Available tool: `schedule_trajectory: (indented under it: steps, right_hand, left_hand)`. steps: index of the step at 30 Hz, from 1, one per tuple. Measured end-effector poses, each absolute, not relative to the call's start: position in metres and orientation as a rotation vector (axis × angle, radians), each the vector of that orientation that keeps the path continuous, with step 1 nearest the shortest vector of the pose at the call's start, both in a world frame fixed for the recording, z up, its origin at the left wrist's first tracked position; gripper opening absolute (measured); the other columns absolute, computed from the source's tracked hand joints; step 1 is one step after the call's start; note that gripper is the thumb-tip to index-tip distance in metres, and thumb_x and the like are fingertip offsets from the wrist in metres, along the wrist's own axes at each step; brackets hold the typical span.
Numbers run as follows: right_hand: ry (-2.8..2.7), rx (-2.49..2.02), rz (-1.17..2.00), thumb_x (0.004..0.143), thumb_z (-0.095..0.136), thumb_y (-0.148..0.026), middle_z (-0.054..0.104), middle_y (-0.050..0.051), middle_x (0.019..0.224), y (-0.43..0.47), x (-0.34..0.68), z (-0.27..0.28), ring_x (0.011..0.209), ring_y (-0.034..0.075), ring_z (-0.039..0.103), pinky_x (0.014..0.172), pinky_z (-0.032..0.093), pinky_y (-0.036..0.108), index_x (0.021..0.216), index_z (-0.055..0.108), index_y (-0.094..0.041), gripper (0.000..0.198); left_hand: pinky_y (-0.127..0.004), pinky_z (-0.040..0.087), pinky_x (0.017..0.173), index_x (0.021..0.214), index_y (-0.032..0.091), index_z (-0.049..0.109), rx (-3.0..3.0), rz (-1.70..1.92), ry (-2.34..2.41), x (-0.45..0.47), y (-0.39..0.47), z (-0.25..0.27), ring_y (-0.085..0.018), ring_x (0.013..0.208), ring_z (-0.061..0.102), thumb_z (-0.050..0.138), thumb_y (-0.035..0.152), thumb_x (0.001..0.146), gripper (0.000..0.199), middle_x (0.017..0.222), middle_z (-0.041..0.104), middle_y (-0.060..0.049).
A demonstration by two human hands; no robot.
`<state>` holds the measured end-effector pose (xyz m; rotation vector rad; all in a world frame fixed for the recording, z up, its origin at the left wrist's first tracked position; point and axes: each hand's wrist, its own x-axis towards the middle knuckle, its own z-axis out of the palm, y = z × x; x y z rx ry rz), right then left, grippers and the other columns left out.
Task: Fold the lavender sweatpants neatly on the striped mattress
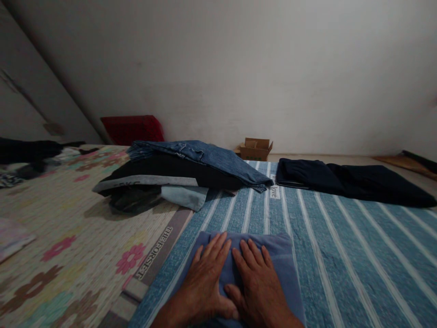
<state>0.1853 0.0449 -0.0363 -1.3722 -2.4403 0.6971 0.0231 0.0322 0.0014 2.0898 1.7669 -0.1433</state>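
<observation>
A folded blue-violet garment [285, 269] lies on the blue striped bedding [324, 237], close in front of me. Flat on its left part rests my left hand [206, 278], fingers stretched forward and slightly spread. My right hand [256, 280] presses palm down beside it, also with its fingers extended. The two thumbs come close together near the garment's middle. Both hands cover much of the cloth, so its exact kind is hidden.
Beyond the hands lies a pile of clothes with blue jeans [201, 152] on top. Folded dark trousers [355, 180] lie at the back right. A floral mat [95, 241] spreads leftward. Against the wall are a red object [133, 129] and an open cardboard box [256, 149].
</observation>
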Motion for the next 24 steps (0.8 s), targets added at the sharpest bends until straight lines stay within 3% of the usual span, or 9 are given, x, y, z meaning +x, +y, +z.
schedule_trajectory:
  steps: [15,24]
  right_hand:
    - [-2.417,-1.364,0.732,0.082,0.051,-0.055,0.025,0.006,0.149,0.044,0.185,-0.031,0.138,0.028,0.014,0.112,0.009,0.051,0.140,0.038,-0.023,0.068]
    - [-2.314,-1.328,0.803,0.082,0.053,-0.054,0.028,0.008,0.148,0.044,0.187,-0.021,0.138,0.027,0.016,0.112,0.006,0.050,0.138,0.040,-0.023,0.066]
  left_hand:
    - [-0.049,0.008,0.113,0.146,0.018,0.016,2.106,-0.167,1.788,0.020,0.034,-0.004,-0.030,0.140,0.003,0.071,0.046,0.048,0.116,0.154,0.002,-0.008]
    - [-0.048,0.010,0.112,0.145,0.018,0.022,2.178,-0.165,1.832,0.015,0.041,-0.017,-0.032,0.140,0.006,0.067,0.037,0.049,0.108,0.153,0.008,-0.009]
